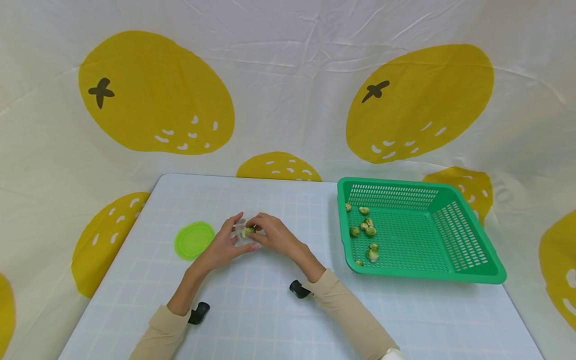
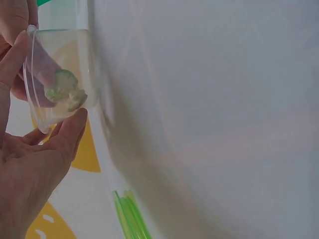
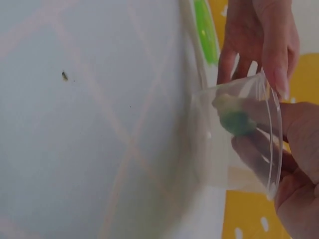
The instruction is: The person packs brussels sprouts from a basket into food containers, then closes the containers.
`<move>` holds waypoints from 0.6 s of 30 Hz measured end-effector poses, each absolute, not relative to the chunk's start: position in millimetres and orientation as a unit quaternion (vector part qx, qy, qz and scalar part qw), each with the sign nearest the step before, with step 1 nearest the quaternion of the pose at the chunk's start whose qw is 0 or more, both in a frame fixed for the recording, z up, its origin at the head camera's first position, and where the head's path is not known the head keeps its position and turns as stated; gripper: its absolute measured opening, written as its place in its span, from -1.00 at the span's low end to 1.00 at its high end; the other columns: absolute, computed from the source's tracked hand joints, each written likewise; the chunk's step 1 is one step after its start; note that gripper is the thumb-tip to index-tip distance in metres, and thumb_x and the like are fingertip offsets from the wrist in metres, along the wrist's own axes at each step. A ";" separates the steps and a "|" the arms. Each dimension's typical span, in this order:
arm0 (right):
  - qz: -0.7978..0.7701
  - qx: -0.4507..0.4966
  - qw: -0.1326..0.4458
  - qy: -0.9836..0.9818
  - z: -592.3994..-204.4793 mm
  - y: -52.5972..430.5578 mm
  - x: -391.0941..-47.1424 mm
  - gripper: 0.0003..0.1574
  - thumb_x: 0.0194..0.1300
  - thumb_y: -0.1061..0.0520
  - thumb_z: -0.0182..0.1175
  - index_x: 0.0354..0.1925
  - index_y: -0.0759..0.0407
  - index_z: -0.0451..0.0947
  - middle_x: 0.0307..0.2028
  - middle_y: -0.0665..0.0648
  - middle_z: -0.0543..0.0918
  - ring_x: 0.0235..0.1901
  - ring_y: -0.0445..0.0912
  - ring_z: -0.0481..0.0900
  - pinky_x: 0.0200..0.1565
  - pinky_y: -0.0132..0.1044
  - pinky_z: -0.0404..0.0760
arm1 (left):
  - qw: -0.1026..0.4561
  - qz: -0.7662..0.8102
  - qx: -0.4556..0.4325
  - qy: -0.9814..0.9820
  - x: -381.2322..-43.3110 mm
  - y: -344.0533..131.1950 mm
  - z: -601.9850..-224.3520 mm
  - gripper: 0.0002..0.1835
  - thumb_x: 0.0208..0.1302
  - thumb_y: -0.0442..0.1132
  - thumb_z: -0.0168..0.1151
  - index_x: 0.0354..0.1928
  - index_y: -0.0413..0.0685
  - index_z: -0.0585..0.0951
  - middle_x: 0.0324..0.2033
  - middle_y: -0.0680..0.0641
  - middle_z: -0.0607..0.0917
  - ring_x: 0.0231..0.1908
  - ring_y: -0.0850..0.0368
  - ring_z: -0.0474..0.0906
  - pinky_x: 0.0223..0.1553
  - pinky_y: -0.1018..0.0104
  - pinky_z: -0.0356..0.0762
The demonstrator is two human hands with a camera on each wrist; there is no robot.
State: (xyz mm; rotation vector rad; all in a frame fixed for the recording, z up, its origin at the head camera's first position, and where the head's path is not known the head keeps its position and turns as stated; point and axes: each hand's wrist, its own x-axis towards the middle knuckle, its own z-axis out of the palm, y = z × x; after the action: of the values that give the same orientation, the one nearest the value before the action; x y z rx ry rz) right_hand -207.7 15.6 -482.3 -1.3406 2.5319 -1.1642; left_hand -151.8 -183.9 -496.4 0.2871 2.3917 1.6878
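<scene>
A clear plastic cup (image 3: pixel 212 154) stands upright on the table, with my left hand (image 1: pixel 221 248) curved round its side, thumb near the rim. Inside the cup, the fingertips of my right hand (image 1: pixel 278 236) pinch a green-and-pale Brussels sprout (image 3: pixel 238 121). Through the cup wall in the left wrist view the sprout (image 2: pixel 64 88) shows low down, close to the bottom. A round bright green lid (image 1: pixel 194 240) lies flat just left of my left hand.
To the right stands a green slotted basket (image 1: pixel 427 276), with several Brussels sprouts (image 1: pixel 370 231) scattered along its left side. A small dark crumb (image 3: pixel 64 75) lies on the pale checked tablecloth. A curtain (image 1: pixel 288 100) with yellow fruit prints hangs behind the table.
</scene>
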 end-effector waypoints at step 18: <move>-0.305 -0.389 0.079 0.866 -469.4 7.5 -207.5 -0.79 0.36 0.27 0.37 -0.06 0.33 0.66 -0.19 0.20 0.69 -0.20 0.01 0.63 -0.12 -0.32 0.62 | 0.095 0.567 0.093 0.813 -150.1 -182.3 -495.9 0.15 0.23 -0.11 0.54 0.63 -0.16 -0.06 0.52 -0.32 0.10 0.52 -0.20 0.07 0.44 -0.18 0.21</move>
State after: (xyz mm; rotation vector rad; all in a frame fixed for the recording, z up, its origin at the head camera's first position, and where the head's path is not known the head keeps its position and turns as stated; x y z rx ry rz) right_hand -207.5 7.5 -469.4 -1.1634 2.5922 -0.9116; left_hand -150.1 -182.3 -495.9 0.2771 2.4101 1.6823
